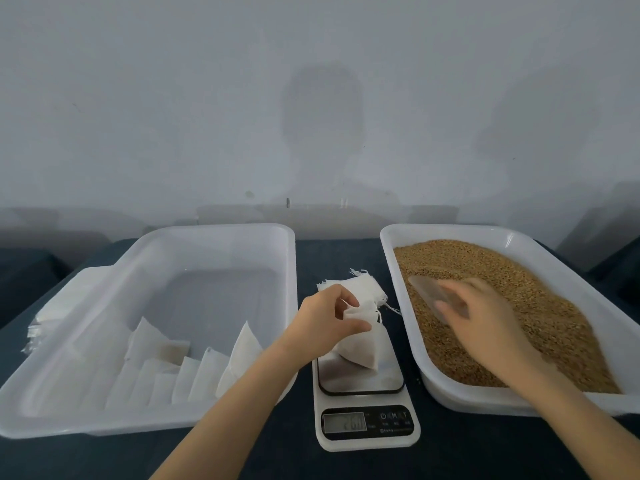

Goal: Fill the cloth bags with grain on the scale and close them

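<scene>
A white cloth bag (360, 344) stands on the platform of the kitchen scale (367, 424). My left hand (325, 320) pinches its open top edge. My right hand (485, 323) is over the brown grain (540, 306) in the right white tray (391, 244) and holds a translucent scoop (429, 292), blurred by motion. Behind the scale lies a small pile of empty cloth bags (356, 284) with loose drawstrings. The scale's display is lit but unreadable.
A large white tray (214, 233) on the left holds several filled, closed bags (194, 372) lined up along its near side. A stack of flat white bags (59, 306) lies beyond its left rim. The table has a dark cloth (346, 462).
</scene>
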Motion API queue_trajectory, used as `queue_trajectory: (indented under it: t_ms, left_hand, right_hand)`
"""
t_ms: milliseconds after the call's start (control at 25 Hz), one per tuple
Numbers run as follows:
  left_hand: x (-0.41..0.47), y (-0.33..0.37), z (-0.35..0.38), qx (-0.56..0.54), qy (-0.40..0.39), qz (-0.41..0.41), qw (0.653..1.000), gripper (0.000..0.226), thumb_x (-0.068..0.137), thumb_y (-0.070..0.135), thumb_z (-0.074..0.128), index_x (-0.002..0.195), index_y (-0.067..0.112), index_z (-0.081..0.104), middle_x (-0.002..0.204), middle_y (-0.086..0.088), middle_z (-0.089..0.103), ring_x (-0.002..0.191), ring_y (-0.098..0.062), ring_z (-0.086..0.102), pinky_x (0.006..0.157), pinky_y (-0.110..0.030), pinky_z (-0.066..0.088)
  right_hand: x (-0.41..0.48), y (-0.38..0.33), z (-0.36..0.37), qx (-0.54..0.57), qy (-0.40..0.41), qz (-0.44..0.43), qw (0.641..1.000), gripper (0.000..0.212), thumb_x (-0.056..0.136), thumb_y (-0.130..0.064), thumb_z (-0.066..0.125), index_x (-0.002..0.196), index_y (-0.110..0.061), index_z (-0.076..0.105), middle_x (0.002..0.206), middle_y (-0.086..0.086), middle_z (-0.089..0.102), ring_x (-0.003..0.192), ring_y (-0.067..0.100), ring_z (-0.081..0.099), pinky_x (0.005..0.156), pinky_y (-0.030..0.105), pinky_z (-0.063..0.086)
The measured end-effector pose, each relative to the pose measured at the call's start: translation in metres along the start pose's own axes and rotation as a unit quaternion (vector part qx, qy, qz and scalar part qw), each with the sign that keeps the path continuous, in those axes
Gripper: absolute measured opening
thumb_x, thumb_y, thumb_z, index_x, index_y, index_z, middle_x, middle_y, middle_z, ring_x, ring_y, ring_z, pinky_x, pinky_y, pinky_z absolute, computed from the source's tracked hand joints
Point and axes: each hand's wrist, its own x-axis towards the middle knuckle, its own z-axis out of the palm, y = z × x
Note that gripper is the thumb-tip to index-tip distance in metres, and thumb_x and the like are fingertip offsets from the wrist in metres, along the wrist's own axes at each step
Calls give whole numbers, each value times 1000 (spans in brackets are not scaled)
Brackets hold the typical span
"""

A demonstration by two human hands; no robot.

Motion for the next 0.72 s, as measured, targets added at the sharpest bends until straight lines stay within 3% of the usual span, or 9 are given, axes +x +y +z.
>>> queue_trajectory:
  t_ms: [80,200,320,480,600,720]
  left_hand:
    - [0,0,-1,-2,7,2,1000,32,71,40,81,85,40,51,81,16,55,69,1,52,55,-3,37]
    - [1,-1,-1,-1,9,2,1000,33,71,45,79,92,34,56,82,16,59,71,1,55,58,-5,38]
    - [2,-3,-2,-35,7,-7,999,33,74,47,77,95,29,59,88,13,64,79,-3,59,68,-13,45]
    - [4,-4,-3,-55,-8,-14,998,27,80,35,76,101,25,61,96,7,67,88,-10,64,80,-21,53]
    - [2,-4,-5,-47,-21,-7,999,27,80,32,75,101,26,60,93,10,65,86,-8,62,74,-16,49]
    - [1,-3,-5,-61,-33,4,998,19,90,39,62,102,24,62,94,10,64,89,-7,62,78,-18,51]
  right_hand:
    - [-5,-35,8,129,-51,-43,989,33,79,-43,64,111,-38,59,95,-21,60,85,-7,55,81,19,49]
    - [-2,-60,30,147,-119,-10,982,38,70,-57,69,98,-35,57,88,-20,60,88,-2,57,87,25,44]
    - [5,-62,41,218,-125,42,967,34,71,-49,74,95,-30,60,88,-14,64,90,2,59,85,23,47]
    - [7,-56,48,225,-91,25,970,28,75,-42,73,97,-26,64,85,-15,63,83,-3,57,82,19,45]
    - [9,-55,52,208,-80,28,975,14,81,-33,70,92,-26,65,84,-15,63,84,2,57,84,26,45]
    - [9,-54,54,218,-75,19,973,4,84,-27,68,84,-29,65,80,-16,64,81,0,59,78,21,44]
